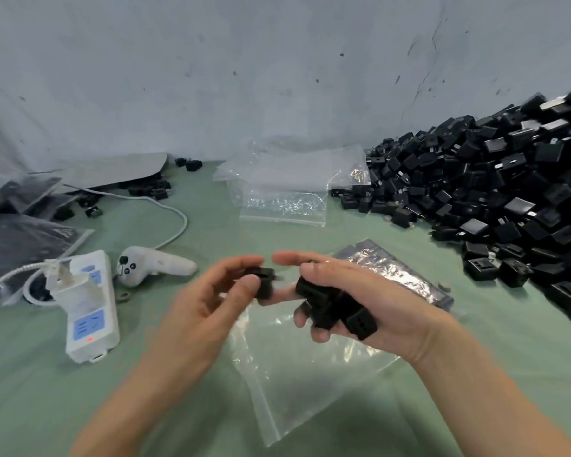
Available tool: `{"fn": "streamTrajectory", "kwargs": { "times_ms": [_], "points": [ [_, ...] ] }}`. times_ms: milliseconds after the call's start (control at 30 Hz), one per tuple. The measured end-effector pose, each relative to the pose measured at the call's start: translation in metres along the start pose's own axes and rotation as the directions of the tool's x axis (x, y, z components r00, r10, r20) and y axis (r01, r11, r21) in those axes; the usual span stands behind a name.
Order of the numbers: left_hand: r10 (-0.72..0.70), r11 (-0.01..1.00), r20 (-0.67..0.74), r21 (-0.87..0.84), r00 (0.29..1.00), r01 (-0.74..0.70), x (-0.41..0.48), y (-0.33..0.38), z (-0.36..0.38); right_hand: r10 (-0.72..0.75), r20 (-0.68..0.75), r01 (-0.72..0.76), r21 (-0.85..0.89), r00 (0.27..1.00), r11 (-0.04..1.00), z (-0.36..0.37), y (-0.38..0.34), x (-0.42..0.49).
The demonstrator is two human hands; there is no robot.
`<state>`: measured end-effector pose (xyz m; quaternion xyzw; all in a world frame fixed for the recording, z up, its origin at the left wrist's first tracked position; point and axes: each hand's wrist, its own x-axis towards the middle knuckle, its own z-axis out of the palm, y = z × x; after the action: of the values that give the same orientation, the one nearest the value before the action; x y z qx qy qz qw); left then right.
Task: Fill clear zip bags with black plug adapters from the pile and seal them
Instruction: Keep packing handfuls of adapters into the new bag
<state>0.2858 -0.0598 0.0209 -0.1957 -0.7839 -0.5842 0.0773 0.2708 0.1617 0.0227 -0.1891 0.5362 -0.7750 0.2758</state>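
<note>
A pale, scuffed wall (244, 77) fills the upper half of the frame and meets a matte green table (145, 390) along a line across the middle. Green surface shows in the lower left and lower right corners.

The pile (491, 186) of glossy black, blocky plug adapters slopes down from the right edge of the frame. Its ragged foot ends just right of centre, with a narrow band of green between it and a filled bag (406, 275) that lies flat and gives a silvery glare.

More filled bags (20, 239) overlap at the left edge. A stack of clear bags (287, 179), crinkled and translucent, sits at upper centre, touching the pile's left fringe.

An empty zip bag (304, 374) lies flat at lower centre beneath both hands, its zip strip running diagonally toward the bottom edge.

The right hand (370, 298) is cupped, with its fingers curled round a cluster of adapters (337, 308). The left hand (205, 305) pinches a single adapter (264, 282) between thumb and fingertips, just beside the cluster. Both hands are above the empty bag's upper edge.

A white power strip (93, 324) with blue sockets lies at lower left. A rounded white controller (152, 265) rests near it, and a white cable (175, 209) loops behind.
</note>
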Motion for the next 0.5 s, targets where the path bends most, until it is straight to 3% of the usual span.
{"fn": "streamTrajectory", "kwargs": {
  "times_ms": [100,267,333,433,500],
  "points": [
    [-0.169,0.985,-0.125,0.019,0.978,0.172,-0.008,-0.024,-0.032,-0.039,-0.168,0.047,0.041,0.985,0.998,-0.012,-0.005,-0.003],
    [-0.341,0.934,-0.008,0.114,0.940,0.340,-0.029,-0.051,-0.046,-0.099,-0.462,0.226,0.229,0.881,0.947,-0.033,-0.012,-0.012],
    [-0.306,0.915,-0.015,0.269,0.952,0.299,-0.034,-0.055,-0.039,-0.088,-0.524,0.249,0.244,0.847,0.937,-0.037,-0.013,-0.014],
    [-0.098,0.793,0.009,0.605,0.995,0.073,-0.036,-0.051,-0.028,-0.076,-0.577,0.267,0.254,0.814,0.930,-0.039,-0.013,-0.015],
    [-0.112,0.735,0.068,0.677,0.991,0.036,-0.036,-0.049,-0.023,-0.067,-0.601,0.273,0.258,0.797,0.927,-0.039,-0.013,-0.015]
  ]
}}
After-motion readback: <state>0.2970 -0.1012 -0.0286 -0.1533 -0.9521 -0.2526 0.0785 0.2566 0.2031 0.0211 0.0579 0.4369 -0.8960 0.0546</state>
